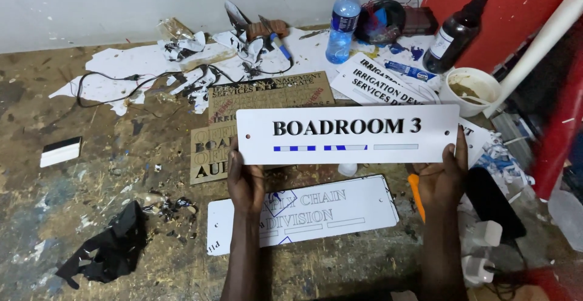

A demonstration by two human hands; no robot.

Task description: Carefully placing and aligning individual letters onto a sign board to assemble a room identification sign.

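Sign: a long white plate (347, 134) with rounded corners, held level above the worktop (91, 216), its face to the camera
Sign face: one line of bold black lettering across the middle; under it a thin bar, partly blue in broken blocks at the left, plain grey at the right; a small hole near each short end
Left hand: (244, 182) grips the lower left corner, fingers closed on the plate's edge, thumb on the front
Right hand: (443, 179) grips the lower right corner, fingers clasped on the edge, thumb up along the front
Second sign: (303, 213) white, lies flat on the worktop just under the held one, with pale outlined lettering and a diamond outline
Brown stencils: (267, 97) card sheets with cut lettering, behind and to the left of the held plate
Other white signs: (379, 82) black lettering, lie at an angle behind the plate's right half
Bottle: (342, 24) clear with blue cap, upright at the wall
Dark bottle: (454, 34) leans by the red wall
Cup: (469, 91) white, right of the signs, with brownish contents
Worktop: worn, stained, strewn with paper scraps and black bits
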